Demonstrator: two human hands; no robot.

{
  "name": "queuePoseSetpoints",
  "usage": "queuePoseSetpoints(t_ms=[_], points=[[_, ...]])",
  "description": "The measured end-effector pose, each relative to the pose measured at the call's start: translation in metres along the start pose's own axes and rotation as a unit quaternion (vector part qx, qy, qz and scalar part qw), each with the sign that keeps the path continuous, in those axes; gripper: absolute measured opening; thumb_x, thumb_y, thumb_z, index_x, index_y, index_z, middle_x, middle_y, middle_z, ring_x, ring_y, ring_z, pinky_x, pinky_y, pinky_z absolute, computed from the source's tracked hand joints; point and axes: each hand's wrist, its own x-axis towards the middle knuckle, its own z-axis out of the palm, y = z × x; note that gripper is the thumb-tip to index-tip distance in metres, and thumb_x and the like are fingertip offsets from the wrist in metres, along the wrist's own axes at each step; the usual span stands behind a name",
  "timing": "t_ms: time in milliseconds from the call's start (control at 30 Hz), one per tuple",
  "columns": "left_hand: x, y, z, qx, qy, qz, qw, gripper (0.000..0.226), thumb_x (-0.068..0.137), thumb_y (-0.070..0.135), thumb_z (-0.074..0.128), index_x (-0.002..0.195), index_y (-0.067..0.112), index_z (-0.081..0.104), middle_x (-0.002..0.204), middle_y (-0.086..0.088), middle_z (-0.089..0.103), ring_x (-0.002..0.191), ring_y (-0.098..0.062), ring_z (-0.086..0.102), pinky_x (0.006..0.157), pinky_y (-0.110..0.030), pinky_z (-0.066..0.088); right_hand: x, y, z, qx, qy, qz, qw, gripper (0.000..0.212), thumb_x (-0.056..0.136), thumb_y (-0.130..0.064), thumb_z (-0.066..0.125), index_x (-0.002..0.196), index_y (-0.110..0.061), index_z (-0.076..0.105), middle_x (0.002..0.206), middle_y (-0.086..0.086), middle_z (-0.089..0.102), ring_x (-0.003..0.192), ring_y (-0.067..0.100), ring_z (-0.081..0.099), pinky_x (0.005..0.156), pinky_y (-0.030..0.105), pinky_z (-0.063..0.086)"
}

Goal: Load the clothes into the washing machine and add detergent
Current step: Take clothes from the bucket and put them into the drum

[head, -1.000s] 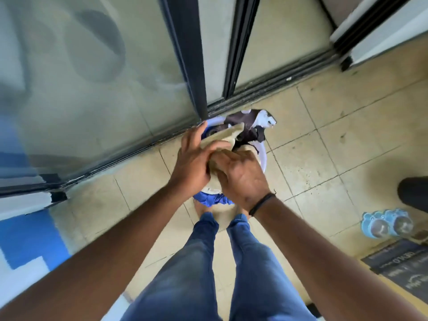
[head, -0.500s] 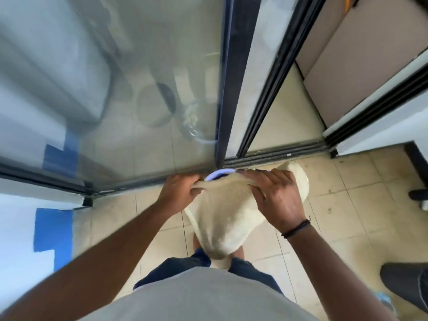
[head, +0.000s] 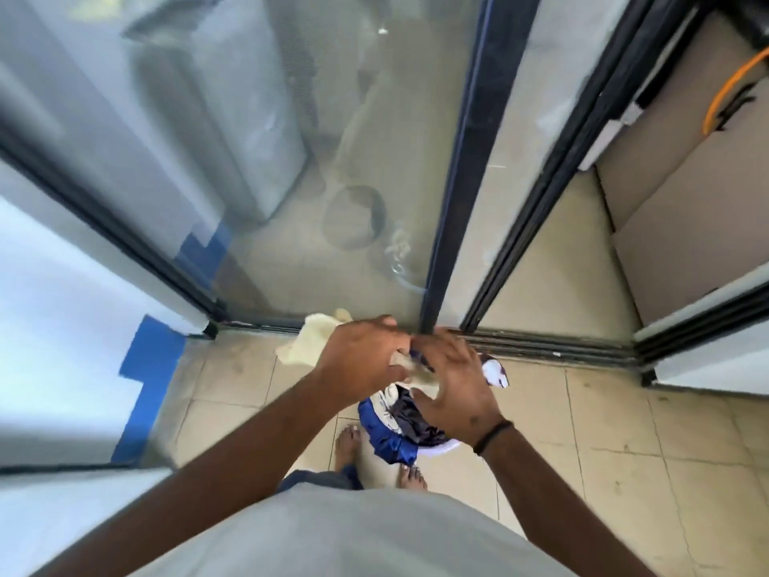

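Note:
My left hand [head: 360, 360] grips a cream cloth [head: 310, 341] that bunches out to its left above the floor. My right hand [head: 453, 387] hovers beside it with fingers spread, its fingertips touching the cloth's other end. Below both hands a white basin [head: 441, 447] on the floor holds blue and dark clothes [head: 393, 426], mostly hidden by my right hand. Behind the glass door at upper left stands a grey washing machine [head: 233, 118], blurred.
A sliding glass door [head: 353, 160] with dark frames and a floor track [head: 541, 347] runs straight ahead. A round drain and a hose show behind the glass. Beige floor tiles spread to the right. My bare feet [head: 349, 447] stand just below the basin.
The cream cloth, spread wide between both hands before, is now bunched in my left hand. My right hand has opened. The view has tilted up, showing more of the glass door.

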Motion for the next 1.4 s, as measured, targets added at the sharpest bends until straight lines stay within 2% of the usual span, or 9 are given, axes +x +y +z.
queuePoseSetpoints(t_ms=[100,200,433,567,700,867,1033,1200,1400], points=[[-0.020,-0.009,-0.020,0.002,0.016,-0.042,0.999,0.023,0.079,0.050,0.070,0.095,0.034,0.068,0.098,0.010,0.059,0.088,-0.013,0.063,0.065,-0.025,0.034,0.019,-0.014,0.006,-0.028,-0.068,-0.052,0.996,0.017,0.071,-0.032,0.064,0.083,-0.033,0.051,0.084,-0.010,0.062,0.093,0.022,0.060,0.089,0.038,0.044],[-0.056,-0.039,-0.048,-0.025,0.064,-0.115,0.991,0.022,0.079,0.047,0.076,0.097,0.036,0.070,0.099,0.011,0.063,0.090,-0.011,0.064,0.066,-0.025,0.040,0.035,-0.027,0.011,-0.024,-0.157,-0.085,0.984,0.028,0.071,-0.037,0.069,0.067,-0.029,0.042,0.065,-0.012,0.049,0.071,0.018,0.053,0.069,0.034,0.042],[-0.180,-0.130,-0.095,-0.056,0.226,-0.376,0.897,0.019,0.077,0.045,0.079,0.090,0.038,0.067,0.088,0.017,0.059,0.086,-0.010,0.057,0.072,-0.031,0.042,0.058,-0.098,0.044,-0.010,-0.355,-0.087,0.931,0.035,0.072,-0.056,0.078,0.089,-0.028,0.064,0.089,-0.007,0.072,0.083,0.012,0.067,0.075,0.033,0.055],[-0.271,-0.171,-0.091,-0.091,0.244,-0.487,0.833,0.014,0.080,0.050,0.074,0.090,0.041,0.069,0.090,0.017,0.062,0.093,-0.013,0.059,0.078,-0.032,0.043,0.084,-0.158,0.075,-0.047,-0.308,-0.141,0.940,0.067,0.056,-0.078,0.067,0.085,-0.018,0.061,0.076,-0.001,0.068,0.071,0.018,0.065,0.067,0.040,0.056],[-0.370,-0.193,-0.077,-0.106,0.267,-0.571,0.769,0.016,0.085,0.053,0.071,0.095,0.040,0.071,0.094,0.016,0.064,0.090,-0.011,0.057,0.076,-0.030,0.041,0.102,-0.246,0.096,-0.043,-0.243,-0.181,0.952,0.041,0.073,-0.047,0.078,0.073,-0.023,0.045,0.065,-0.004,0.060,0.062,0.017,0.057,0.056,0.035,0.044],[-0.498,-0.207,-0.061,-0.178,0.288,-0.626,0.703,0.014,0.081,0.049,0.078,0.085,0.037,0.072,0.086,0.015,0.067,0.087,-0.014,0.063,0.073,-0.033,0.051,0.121,-0.360,0.129,-0.034,-0.209,-0.320,0.923,0.021,0.080,-0.013,0.069,0.084,-0.033,0.065,0.080,-0.008,0.061,0.076,0.016,0.061,0.070,0.039,0.053],[-0.589,-0.204,-0.057,-0.165,0.352,-0.666,0.637,0.023,0.076,0.042,0.084,0.069,0.026,0.069,0.070,0.007,0.065,0.072,-0.013,0.061,0.064,-0.034,0.047,0.110,-0.459,0.164,0.022,-0.104,-0.383,0.918,0.012,0.083,-0.012,0.073,0.092,-0.020,0.075,0.090,0.001,0.055,0.074,0.018,0.054,0.069,0.025,0.040],[-0.653,-0.200,-0.064,-0.139,0.421,-0.694,0.567,0.040,0.074,0.050,0.083,0.065,0.017,0.062,0.056,0.001,0.054,0.059,-0.018,0.051,0.056,-0.033,0.038,0.085,-0.524,0.210,0.116,-0.052,-0.397,0.909,0.018,0.081,-0.010,0.074,0.096,-0.019,0.076,0.094,0.005,0.050,0.073,0.021,0.055,0.068,0.030,0.049],[-0.687,-0.227,-0.075,-0.135,0.539,-0.697,0.453,0.026,0.075,0.040,0.087,0.071,0.023,0.067,0.061,0.007,0.057,0.060,-0.014,0.049,0.059,-0.029,0.038,0.076,-0.579,0.257,0.203,-0.109,-0.378,0.897,0.014,0.087,-0.012,0.067,0.098,-0.018,0.073,0.078,0.003,0.065,0.067,0.022,0.059,0.065,0.038,0.054]])
